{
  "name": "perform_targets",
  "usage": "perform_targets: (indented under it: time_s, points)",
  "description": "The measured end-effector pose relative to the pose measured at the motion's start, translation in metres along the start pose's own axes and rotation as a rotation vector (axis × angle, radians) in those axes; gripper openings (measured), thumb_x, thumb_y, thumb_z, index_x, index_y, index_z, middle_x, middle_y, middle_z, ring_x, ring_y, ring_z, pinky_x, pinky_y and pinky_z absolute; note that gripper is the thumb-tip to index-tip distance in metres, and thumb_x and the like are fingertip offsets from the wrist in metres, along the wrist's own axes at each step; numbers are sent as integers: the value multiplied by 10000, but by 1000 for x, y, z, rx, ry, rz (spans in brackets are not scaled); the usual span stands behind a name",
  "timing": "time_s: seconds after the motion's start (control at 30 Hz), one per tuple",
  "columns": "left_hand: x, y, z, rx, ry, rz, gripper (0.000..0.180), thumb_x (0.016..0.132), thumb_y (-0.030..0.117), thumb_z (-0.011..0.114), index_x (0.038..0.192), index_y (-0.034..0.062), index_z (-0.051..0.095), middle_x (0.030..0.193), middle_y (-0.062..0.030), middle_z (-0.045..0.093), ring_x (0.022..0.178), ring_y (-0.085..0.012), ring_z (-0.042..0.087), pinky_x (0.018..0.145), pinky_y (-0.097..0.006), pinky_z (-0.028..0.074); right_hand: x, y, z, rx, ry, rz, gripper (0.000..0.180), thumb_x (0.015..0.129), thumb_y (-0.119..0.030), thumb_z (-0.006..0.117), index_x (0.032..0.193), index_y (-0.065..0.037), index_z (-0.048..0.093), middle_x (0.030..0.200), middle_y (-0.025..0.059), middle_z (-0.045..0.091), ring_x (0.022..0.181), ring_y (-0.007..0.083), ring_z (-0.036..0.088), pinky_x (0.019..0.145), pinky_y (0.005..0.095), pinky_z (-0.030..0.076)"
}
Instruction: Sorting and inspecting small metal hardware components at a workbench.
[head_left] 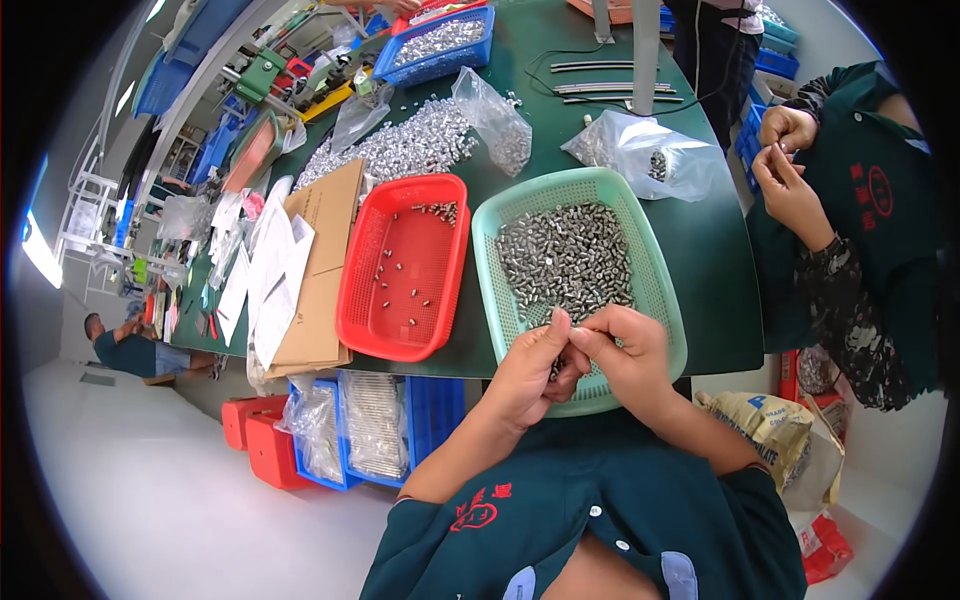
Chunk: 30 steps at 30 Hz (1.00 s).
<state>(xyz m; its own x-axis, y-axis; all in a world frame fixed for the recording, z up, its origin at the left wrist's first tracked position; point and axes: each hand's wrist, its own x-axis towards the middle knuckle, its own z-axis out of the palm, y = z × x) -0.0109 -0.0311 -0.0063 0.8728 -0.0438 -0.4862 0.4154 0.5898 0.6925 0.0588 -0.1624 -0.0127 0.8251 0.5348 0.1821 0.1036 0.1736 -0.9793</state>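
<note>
A light green plastic basket (657, 260) stands in front of me, with a heap of small silvery cylindrical metal parts (565, 255) in it. Over its near edge, my left hand (535, 368) is closed, its fingers curled around a few of these metal parts. My right hand (632, 358) meets it in a pinch, thumb and fingertips pressed together against the left thumb. What sits between the fingertips is hidden. To the left of the green basket stands a red plastic basket (410, 270), with several of the same parts scattered on its bottom and a small cluster in its far corner.
Flattened cardboard (318, 255) and papers (275, 290) lie left of the red basket. Shiny metal pieces (420, 140) are spread behind it, near a blue basket (435, 48). Clear bags (645, 150) lie at the back. A co-worker's hands (795, 180) are at the right. Blue bins (430, 420) stand below the table edge.
</note>
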Motion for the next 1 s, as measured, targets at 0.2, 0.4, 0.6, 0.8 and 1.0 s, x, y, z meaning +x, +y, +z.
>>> perform_targets:
  time_s: [0.2, 0.4, 0.6, 0.8, 1.0]
  points:
    - [-3, 10, 0, -37, -15, -61, 502, 949, 460, 387, 812, 12, 567, 535, -9, 411, 400, -61, 234, 379, -207, 178, 5, 6, -8, 344, 11, 303, 85, 842, -46, 615, 775, 4, 599, 651, -13, 562, 581, 24, 451, 526, 190, 364]
    - [10, 8, -13, -261, 29, -98, 462, 944, 467, 381, 820, 54, 546, 564, 2, 400, 390, -71, 254, 365, -210, 219, 5, -1, -15, 81, 218, 77, 110, 839, -67, 642, 767, -1, 592, 648, -52, 506, 610, 5, 420, 528, 174, 337]
    - [30, -2, -11, -561, 276, -61, 344, 970, 340, 382, 931, 22, 508, 859, -91, 525, 689, -176, 520, 573, -281, 489, 2, -2, -20, 132, 220, 141, 96, 842, -62, 636, 792, 6, 591, 669, -48, 528, 622, 7, 437, 539, 175, 356]
    - [10, -2, -5, -443, 103, -11, 199, 939, 160, 438, 1049, 9, 507, 894, -72, 540, 717, -160, 520, 593, -279, 473, 1, 1, -16, 119, 171, 129, 93, 839, -56, 635, 791, 9, 589, 675, -41, 535, 629, 9, 442, 544, 177, 360]
    - [-1, 2, -1, -359, -33, 50, 167, 909, 123, 477, 1049, 41, 520, 786, -50, 521, 610, -108, 422, 486, -212, 333, 0, 2, -15, 78, 135, 115, 101, 835, -61, 641, 778, 7, 590, 666, -40, 523, 625, 14, 438, 539, 185, 354]
